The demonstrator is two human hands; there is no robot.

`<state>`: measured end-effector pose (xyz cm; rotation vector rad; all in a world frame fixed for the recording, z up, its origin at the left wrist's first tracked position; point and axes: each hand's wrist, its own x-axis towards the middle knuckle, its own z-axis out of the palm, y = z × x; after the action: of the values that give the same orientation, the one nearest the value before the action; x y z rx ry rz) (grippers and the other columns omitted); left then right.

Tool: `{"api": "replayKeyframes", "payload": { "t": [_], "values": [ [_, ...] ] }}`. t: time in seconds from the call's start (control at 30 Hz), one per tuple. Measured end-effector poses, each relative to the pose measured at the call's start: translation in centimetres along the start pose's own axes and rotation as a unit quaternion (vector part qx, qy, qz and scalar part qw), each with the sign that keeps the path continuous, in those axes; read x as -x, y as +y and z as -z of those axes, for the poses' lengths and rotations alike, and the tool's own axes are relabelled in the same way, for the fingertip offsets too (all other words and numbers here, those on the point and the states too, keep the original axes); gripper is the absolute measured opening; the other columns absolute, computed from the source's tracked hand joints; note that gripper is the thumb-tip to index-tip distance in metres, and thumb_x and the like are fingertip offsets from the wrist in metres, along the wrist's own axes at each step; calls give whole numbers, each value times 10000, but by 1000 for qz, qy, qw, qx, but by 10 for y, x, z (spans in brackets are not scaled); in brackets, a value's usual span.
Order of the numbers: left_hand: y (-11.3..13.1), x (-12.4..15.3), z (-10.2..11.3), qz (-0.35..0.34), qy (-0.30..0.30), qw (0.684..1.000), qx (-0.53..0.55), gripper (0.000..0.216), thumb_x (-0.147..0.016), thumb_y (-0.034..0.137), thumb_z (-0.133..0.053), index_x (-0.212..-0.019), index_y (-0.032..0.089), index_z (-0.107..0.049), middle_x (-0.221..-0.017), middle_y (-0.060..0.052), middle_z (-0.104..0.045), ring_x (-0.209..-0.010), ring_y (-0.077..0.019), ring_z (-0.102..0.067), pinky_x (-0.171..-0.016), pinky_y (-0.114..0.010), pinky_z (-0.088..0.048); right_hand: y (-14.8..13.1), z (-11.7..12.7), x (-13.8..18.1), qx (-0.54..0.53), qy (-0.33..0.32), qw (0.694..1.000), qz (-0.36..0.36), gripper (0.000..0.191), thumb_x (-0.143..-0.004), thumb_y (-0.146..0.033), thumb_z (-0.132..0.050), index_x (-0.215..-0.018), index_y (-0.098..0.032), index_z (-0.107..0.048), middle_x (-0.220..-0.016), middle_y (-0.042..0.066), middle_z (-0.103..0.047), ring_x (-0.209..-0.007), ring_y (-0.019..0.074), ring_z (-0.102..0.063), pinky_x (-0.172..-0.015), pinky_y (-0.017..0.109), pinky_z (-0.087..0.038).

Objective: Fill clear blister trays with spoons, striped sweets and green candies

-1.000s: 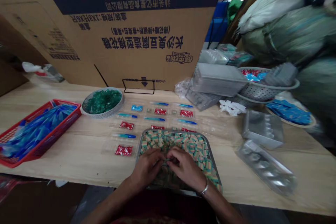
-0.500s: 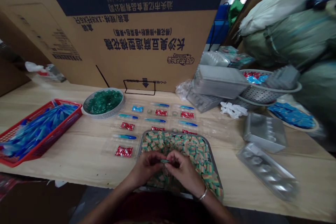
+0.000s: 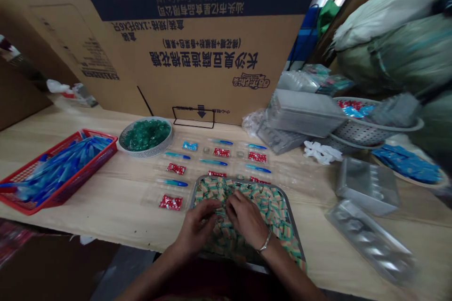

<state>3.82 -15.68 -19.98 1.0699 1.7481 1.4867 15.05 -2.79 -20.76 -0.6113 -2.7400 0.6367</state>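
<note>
Left hand (image 3: 198, 225): curled, grip unclear
Right hand (image 3: 249, 220): pointed down, grip unclear
Candies (image 3: 270, 207): lay below the fingers (image 3: 208, 206)
Carton (image 3: 208, 87): stood beyond them

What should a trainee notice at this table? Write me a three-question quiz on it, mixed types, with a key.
1. What does the red basket on the left of the picture hold?
2. True or false: the right hand is over the metal tray of striped pieces.
3. Fill in: in the laid-out clear trays, one wrapped packet is blue; the other visible packets there are mainly ____.

Key:
1. Blue pen-shaped items.
2. True.
3. Red.
</note>
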Motion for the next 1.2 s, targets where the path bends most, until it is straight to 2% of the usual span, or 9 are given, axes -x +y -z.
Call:
{"api": "replayKeyframes", "payload": {
  "t": [0.13,0.23,0.3,0.4,0.67,0.83,1.03,1.13,1.2],
  "values": [
    [0,-1,0,-12,11,1000,-26,211,-794,215,-534,-975,165,-630,-911,-62,-686,-836,-173,-647,-739,-269,-510,-1,13,12,-138,30,990,-23,144,-786,-65,-501,-719,-192,-510,-728,7,-529,-690,159,-532,-631,263,-424],
    [1,-5,-4,20,20,1000,-8,187,-770,248,-567,-919,157,-632,-806,-46,-679,-734,-165,-631,-666,-257,-491,-6,25,19,-289,18,956,-48,100,-806,-118,-501,-755,-192,-544,-685,-18,-534,-635,126,-524,-583,220,-418],
    [2,-9,-8,44,-4,999,25,177,-744,256,-590,-880,153,-634,-758,-38,-669,-692,-160,-614,-636,-252,-477,-8,29,20,-330,8,943,-43,96,-807,-134,-510,-767,-189,-577,-702,-16,-553,-651,119,-534,-596,211,-422],
    [5,-13,-14,69,-37,994,72,174,-710,246,-618,-854,149,-640,-739,-31,-661,-684,-151,-596,-634,-242,-461,-7,27,20,-322,22,946,-36,111,-798,-119,-522,-746,-184,-594,-721,-10,-561,-675,119,-543,-622,214,-424],
    [4,-10,-8,124,-43,982,134,189,-685,281,-645,-822,156,-683,-735,-19,-659,-672,-147,-581,-611,-236,-461,-10,21,22,-235,16,972,24,162,-867,-125,-461,-796,-207,-580,-805,18,-576,-751,155,-565,-680,266,-437],
    [-2,-10,0,111,13,987,114,159,-691,275,-625,-758,158,-708,-718,-21,-683,-685,-167,-598,-645,-260,-472,-17,15,10,-231,-11,971,53,180,-876,-112,-437,-835,-218,-576,-843,27,-573,-797,170,-569,-707,286,-452],
    [1,-9,18,89,14,988,123,202,-714,300,-660,-838,144,-689,-823,-57,-706,-788,-194,-629,-718,-278,-467,-29,0,-13,-242,-9,969,45,201,-801,-48,-463,-864,-211,-563,-927,45,-569,-874,186,-572,-761,309,-480],
    [-1,-8,28,89,70,977,183,358,-664,332,-732,-956,157,-619,-791,-37,-685,-755,-175,-630,-684,-260,-469,-40,-2,-27,-220,-16,973,66,270,-801,-51,-469,-988,-217,-571,-1039,64,-583,-973,208,-567,-830,347,-473],
    [-4,-9,37,98,116,965,213,436,-654,373,-744,-996,168,-566,-711,-6,-658,-674,-149,-614,-630,-244,-460,-49,-2,-39,-195,-30,977,84,244,-826,-76,-471,-993,-211,-587,-1023,69,-598,-952,214,-577,-817,358,-474]
  ]
}}
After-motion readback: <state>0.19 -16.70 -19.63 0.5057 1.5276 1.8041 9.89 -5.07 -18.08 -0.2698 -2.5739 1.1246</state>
